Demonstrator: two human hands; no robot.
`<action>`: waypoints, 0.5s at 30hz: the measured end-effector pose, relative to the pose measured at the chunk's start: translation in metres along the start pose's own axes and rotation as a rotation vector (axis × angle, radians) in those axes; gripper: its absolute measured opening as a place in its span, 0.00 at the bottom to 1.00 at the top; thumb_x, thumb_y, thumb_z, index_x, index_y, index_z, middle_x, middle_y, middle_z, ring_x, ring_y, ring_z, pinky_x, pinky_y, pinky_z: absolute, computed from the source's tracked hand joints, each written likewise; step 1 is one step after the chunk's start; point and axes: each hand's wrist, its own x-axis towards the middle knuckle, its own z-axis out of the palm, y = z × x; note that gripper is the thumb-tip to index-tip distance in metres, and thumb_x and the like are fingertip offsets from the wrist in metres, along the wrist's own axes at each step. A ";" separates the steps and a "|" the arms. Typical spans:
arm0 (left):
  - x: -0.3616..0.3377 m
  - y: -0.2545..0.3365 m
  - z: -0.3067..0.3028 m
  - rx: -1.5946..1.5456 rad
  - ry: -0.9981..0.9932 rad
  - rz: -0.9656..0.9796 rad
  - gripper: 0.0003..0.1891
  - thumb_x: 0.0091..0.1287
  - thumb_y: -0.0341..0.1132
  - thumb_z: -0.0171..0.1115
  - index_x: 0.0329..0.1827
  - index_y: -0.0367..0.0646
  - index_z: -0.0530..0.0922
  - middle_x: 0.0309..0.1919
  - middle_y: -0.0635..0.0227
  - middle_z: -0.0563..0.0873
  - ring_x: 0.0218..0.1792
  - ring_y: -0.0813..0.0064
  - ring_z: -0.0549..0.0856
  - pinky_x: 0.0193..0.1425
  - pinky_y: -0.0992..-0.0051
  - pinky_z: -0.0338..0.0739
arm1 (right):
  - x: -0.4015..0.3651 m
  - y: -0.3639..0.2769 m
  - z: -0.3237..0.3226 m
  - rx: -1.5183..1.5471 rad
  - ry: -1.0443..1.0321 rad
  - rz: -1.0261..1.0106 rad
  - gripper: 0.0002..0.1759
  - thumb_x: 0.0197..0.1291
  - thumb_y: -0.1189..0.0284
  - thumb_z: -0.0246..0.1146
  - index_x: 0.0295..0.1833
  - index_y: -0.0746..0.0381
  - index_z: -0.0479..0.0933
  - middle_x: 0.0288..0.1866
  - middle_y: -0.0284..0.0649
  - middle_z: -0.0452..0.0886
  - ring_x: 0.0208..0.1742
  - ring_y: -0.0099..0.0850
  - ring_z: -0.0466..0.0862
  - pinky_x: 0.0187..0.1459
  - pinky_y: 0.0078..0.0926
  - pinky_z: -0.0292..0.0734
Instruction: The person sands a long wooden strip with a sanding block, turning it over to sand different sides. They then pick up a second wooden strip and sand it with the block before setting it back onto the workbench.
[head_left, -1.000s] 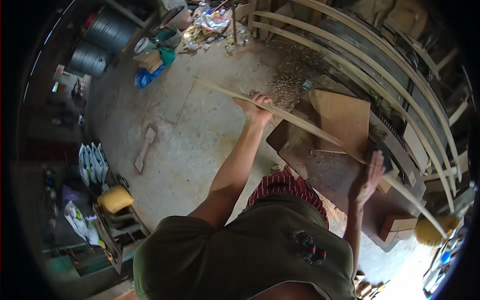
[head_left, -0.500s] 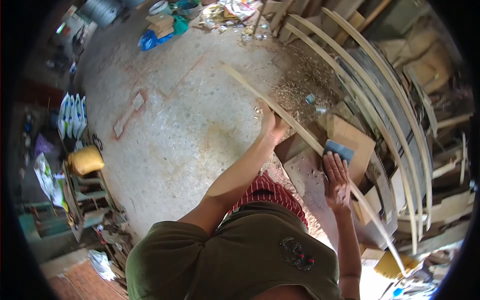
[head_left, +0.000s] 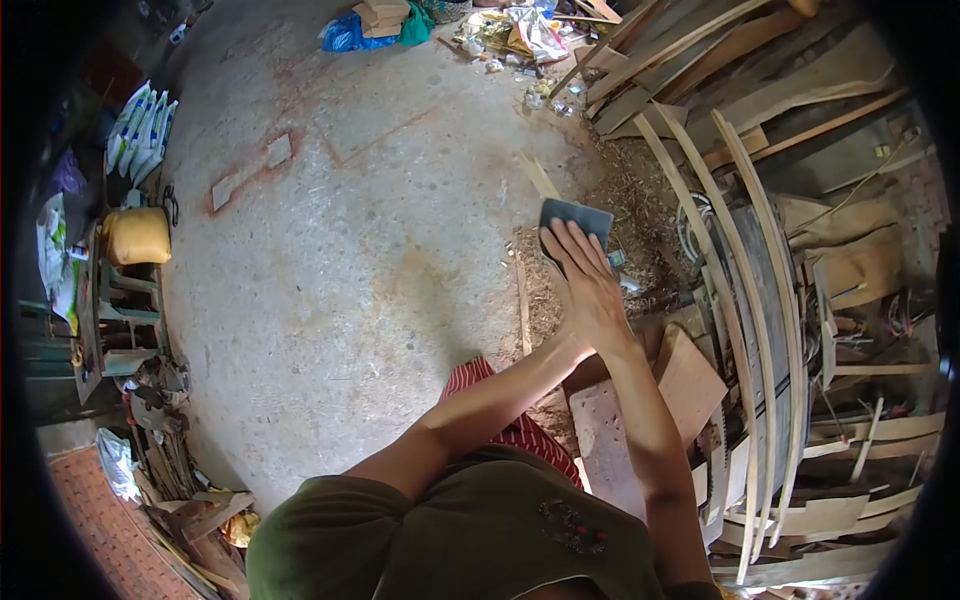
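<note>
My right hand presses a dark grey abrasive-looking sheet over a long, thin wooden strip, its fingers laid along the sheet. Beyond the sheet, the pale far end of the strip sticks out above the floor; the rest is hidden behind my hands and arms. My left hand is beneath my right wrist, with only its wrist edge showing and its fingers hidden.
Curved wooden strips lean on the right among boards. Below my right forearm is a pale block. Wood shavings cover the floor ahead. A yellow container stands left; bags and scraps lie at the top.
My right hand and the sheet have moved forward and left along the strip, towards its far end, and now cover my left hand. The camera view has shifted to the right.
</note>
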 end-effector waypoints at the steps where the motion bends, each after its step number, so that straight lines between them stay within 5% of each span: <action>1: 0.000 -0.002 -0.002 -0.021 -0.010 -0.011 0.18 0.71 0.50 0.58 0.50 0.44 0.77 0.43 0.58 0.84 0.43 0.64 0.84 0.50 0.61 0.83 | -0.006 0.001 -0.003 0.023 -0.016 0.029 0.30 0.68 0.69 0.57 0.75 0.56 0.65 0.79 0.44 0.62 0.80 0.40 0.60 0.79 0.41 0.51; 7: -0.008 -0.018 -0.022 -0.115 -0.085 -0.053 0.12 0.70 0.41 0.63 0.48 0.43 0.79 0.43 0.58 0.85 0.41 0.65 0.86 0.49 0.63 0.84 | 0.056 0.009 0.013 0.015 -0.043 0.007 0.31 0.69 0.70 0.54 0.77 0.54 0.61 0.80 0.55 0.55 0.80 0.51 0.55 0.78 0.45 0.51; 8: -0.011 -0.019 -0.019 -0.162 -0.189 -0.095 0.07 0.67 0.33 0.66 0.43 0.40 0.81 0.40 0.57 0.86 0.40 0.64 0.86 0.48 0.63 0.84 | 0.074 0.008 0.015 0.058 -0.046 0.007 0.31 0.68 0.71 0.54 0.77 0.55 0.61 0.80 0.55 0.55 0.80 0.52 0.55 0.78 0.46 0.50; 12: -0.009 -0.019 -0.023 -0.071 -0.249 -0.112 0.04 0.64 0.30 0.67 0.39 0.40 0.82 0.36 0.60 0.87 0.38 0.65 0.87 0.48 0.63 0.84 | 0.095 0.009 0.025 -0.156 0.013 -0.072 0.33 0.63 0.74 0.55 0.76 0.57 0.62 0.79 0.49 0.60 0.79 0.49 0.58 0.79 0.42 0.50; 15: 0.004 -0.016 -0.039 -0.082 -0.383 -0.128 0.09 0.67 0.33 0.67 0.47 0.44 0.79 0.43 0.67 0.85 0.46 0.70 0.84 0.55 0.61 0.81 | 0.045 0.016 0.010 -0.262 -0.036 -0.056 0.35 0.60 0.75 0.56 0.75 0.58 0.63 0.78 0.47 0.62 0.79 0.45 0.59 0.79 0.42 0.52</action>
